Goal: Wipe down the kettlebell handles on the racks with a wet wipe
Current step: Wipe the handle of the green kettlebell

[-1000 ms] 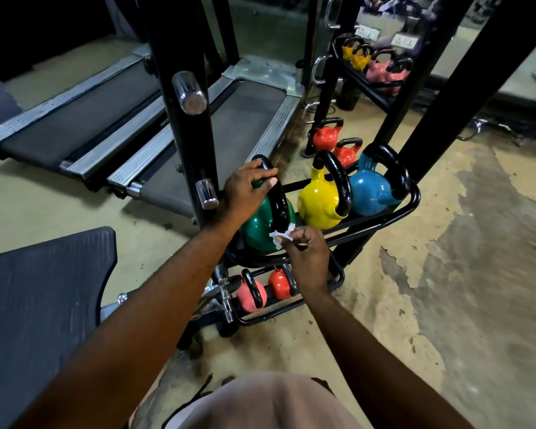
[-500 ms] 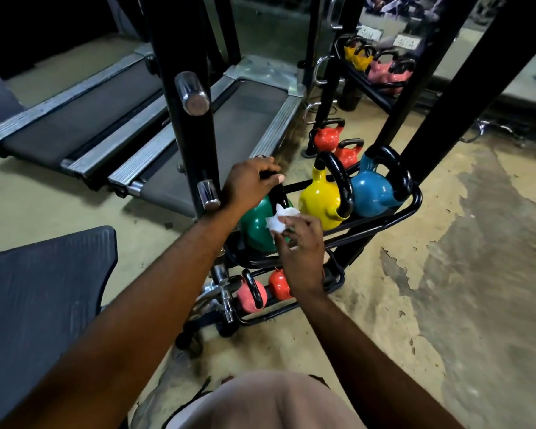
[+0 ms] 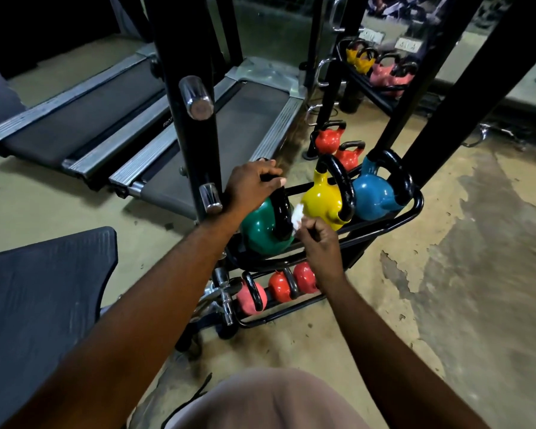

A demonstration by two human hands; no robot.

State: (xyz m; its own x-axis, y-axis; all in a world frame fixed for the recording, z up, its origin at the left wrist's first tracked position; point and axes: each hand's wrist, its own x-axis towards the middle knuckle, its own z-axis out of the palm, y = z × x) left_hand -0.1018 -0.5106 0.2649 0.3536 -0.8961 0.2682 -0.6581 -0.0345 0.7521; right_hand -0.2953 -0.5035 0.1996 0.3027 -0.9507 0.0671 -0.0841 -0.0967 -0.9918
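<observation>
The black tube rack (image 3: 416,203) stands on the worn, patchy floor (image 3: 446,305). Its upper tier carries the green kettlebell (image 3: 259,232). Just right of the green kettlebell sits a yellow kettlebell (image 3: 319,202), and further right a blue kettlebell (image 3: 372,196). Below the green kettlebell, the lower tier holds a pink kettlebell (image 3: 247,300) and two red kettlebells (image 3: 277,287). Well left of the green kettlebell, two treadmills (image 3: 84,125) rest on the floor.
</observation>
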